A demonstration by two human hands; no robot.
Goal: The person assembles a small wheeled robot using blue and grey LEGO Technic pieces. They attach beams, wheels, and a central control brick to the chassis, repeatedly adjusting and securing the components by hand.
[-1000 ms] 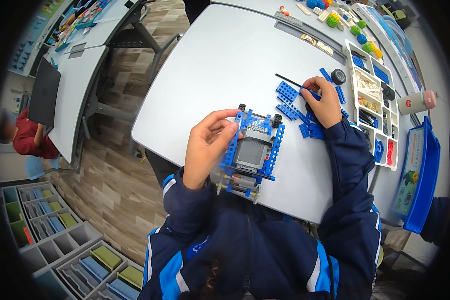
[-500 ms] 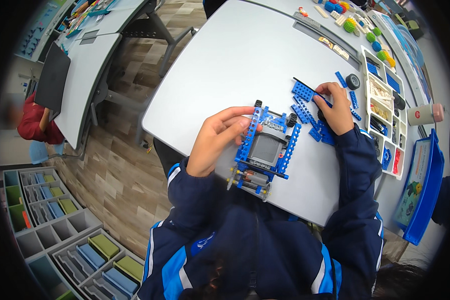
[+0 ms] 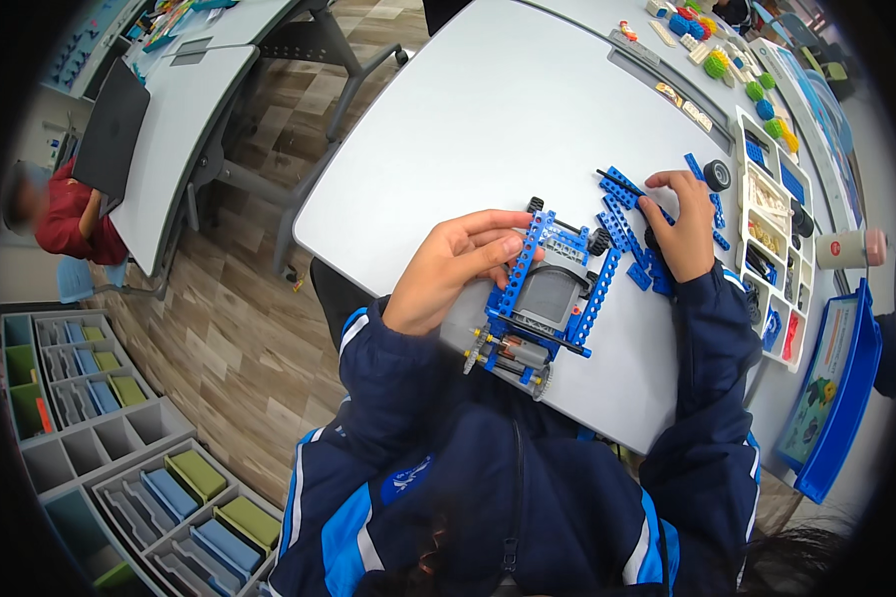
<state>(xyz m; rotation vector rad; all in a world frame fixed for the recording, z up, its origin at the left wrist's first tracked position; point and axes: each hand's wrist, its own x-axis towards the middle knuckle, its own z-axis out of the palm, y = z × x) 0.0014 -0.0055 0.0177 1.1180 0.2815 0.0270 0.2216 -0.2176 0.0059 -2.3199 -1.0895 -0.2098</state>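
My left hand [image 3: 458,267] grips a blue brick-built vehicle [image 3: 546,298] by its left studless beam, thumb and fingers on either side. The vehicle has a grey box in its middle, small black wheels at the far end, and a grey motor-like part with gears at the near end. To its right, my right hand [image 3: 682,227] is over a loose pile of blue beams and plates [image 3: 622,231], thumb and forefinger apart. A black rod [image 3: 622,182] lies by the fingertips, across a blue plate. The palm hides part of the pile.
A black wheel [image 3: 716,176] lies beyond my right hand. Right of it are a white sorting tray [image 3: 764,239], a pale bottle [image 3: 851,249] and a blue bin [image 3: 826,398]. Coloured bricks lie at the far right. Across the aisle, a person in red [image 3: 75,214] sits behind a black panel.
The whole view has shifted, so the table and both hands appear farther right. The black rod lies more across the blue plate. My left hand keeps its grip on the vehicle.
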